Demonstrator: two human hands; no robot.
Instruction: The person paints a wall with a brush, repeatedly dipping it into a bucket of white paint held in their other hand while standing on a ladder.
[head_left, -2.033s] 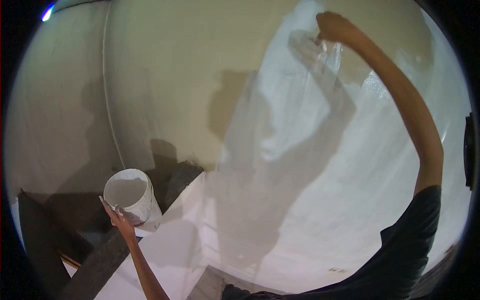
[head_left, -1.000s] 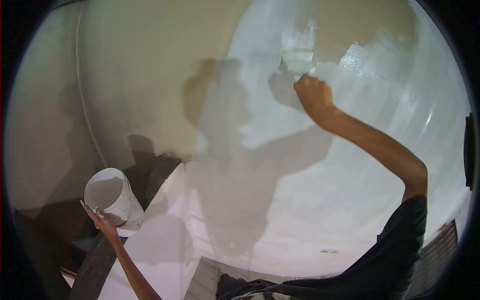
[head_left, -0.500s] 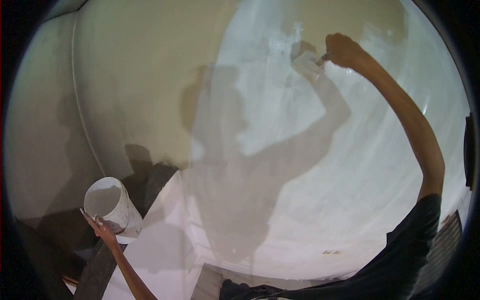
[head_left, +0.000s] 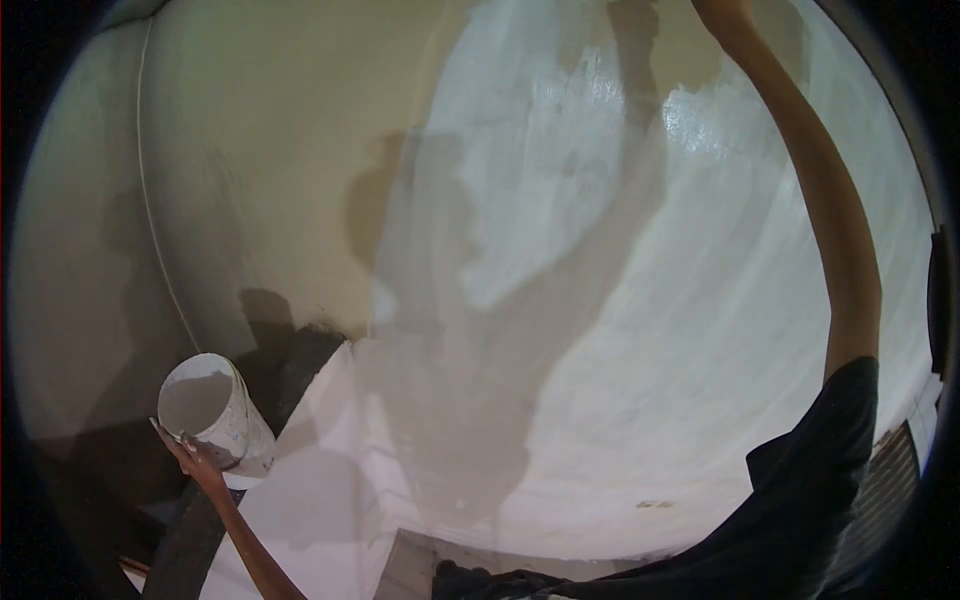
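Observation:
My left hand (head_left: 195, 460) holds a white bucket (head_left: 248, 440) at the lower left, its fingers against the side just below the rim. The bucket tilts a little, has smears on its outside, and stands at or just above the dark ledge. High on the right, my right arm stretches up along the wall (head_left: 560, 400). Only the wrist and part of my right hand (head_left: 722, 12) show at the top edge; its fingers and any tool in them are out of frame. Wet white paint (head_left: 690, 120) shines below that hand, beside a bare beige patch (head_left: 690, 55).
A dark ledge (head_left: 312, 362) runs along the top of a low white wall (head_left: 290, 510). On the left is an unpainted beige wall (head_left: 270, 180) with a thin cable (head_left: 145, 180). A socket plate (head_left: 655, 504) sits low on the white wall. My shadow falls across the middle.
My right hand, which held a broad flat brush against the wall, has risen to the top edge, taking the brush out of view. The bucket and left hand shifted slightly left in view.

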